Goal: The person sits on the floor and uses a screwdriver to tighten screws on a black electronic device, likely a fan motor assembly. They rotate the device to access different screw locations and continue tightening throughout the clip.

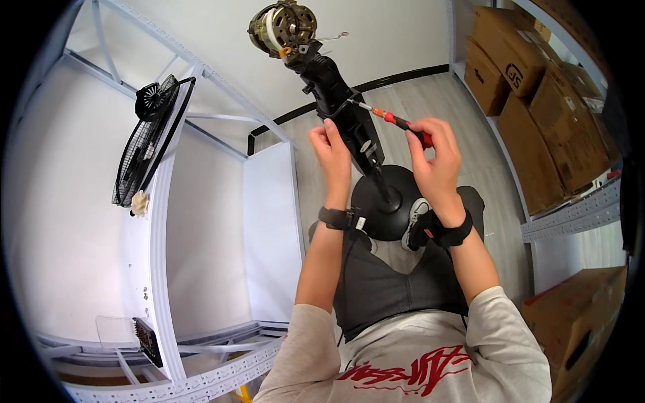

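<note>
Black stand column: I have it in the middle upper part of my head view, tilted, running from the motor down to the base; the column [356, 134] stands in front of the person.
Screwdriver: the red-and-black screwdriver [401, 123] reaches in from the right, its tip at the column's side; whether it sits in a screw is too small for me to tell.
Right hand: the right hand [437, 151] is closed around the screwdriver's handle, thumb and fingers pinching its rear end.
Left hand: the left hand [332, 154] has its fingertips at the column's left edge; I cannot tell whether they grip or only rest there.
Motor: a bare metal motor [290, 27] sits at the column's top end, a thin rod jutting to its right.
Base: the round black base [371, 218] lies on the floor, a shoe [418, 218] by its right edge.
Wrists: I see a dark band [336, 218] on the left and a black strap [453, 234] on the right.
Left shelf: the pale shelf [164, 282] carries a wire fan grille [138, 151] and a black bit holder [148, 341].
Right rack: brown cartons [507, 57] fill it.
</note>
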### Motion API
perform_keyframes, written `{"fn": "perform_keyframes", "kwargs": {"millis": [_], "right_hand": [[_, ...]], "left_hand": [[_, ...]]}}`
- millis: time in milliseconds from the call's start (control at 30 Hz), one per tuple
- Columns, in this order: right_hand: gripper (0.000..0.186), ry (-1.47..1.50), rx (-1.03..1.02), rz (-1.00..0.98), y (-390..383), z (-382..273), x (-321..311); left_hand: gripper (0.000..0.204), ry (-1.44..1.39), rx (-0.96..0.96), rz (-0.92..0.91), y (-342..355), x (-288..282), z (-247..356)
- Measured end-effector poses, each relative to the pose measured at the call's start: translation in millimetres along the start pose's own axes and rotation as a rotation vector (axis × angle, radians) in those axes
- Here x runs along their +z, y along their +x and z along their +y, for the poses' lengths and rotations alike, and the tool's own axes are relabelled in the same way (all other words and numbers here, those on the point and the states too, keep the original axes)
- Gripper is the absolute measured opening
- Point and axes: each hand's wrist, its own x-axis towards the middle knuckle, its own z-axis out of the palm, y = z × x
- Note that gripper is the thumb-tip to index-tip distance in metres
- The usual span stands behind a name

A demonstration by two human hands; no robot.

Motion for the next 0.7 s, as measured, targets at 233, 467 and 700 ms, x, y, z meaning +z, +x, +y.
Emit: {"fn": "perform_keyframes", "kwargs": {"millis": [233,467,700], "right_hand": [[0.013,0.059,0.097,-0.203,-28.0,8.1,-3.7],[0.012,0.067,0.164,-0.251,-50.8,21.7,0.8],[0.013,0.042,0.232,-0.146,-60.4,32.4,13.5]], "left_hand": [[0.046,-0.665,-0.561,-0.17,-12.0,-9.3,1.9],[0.023,-0.453,-0.556,-0.238,-20.2,-44.1,-44.7],[0.021,-0.456,-0.699,-0.056,-18.4,-59.1,-77.1]]}}
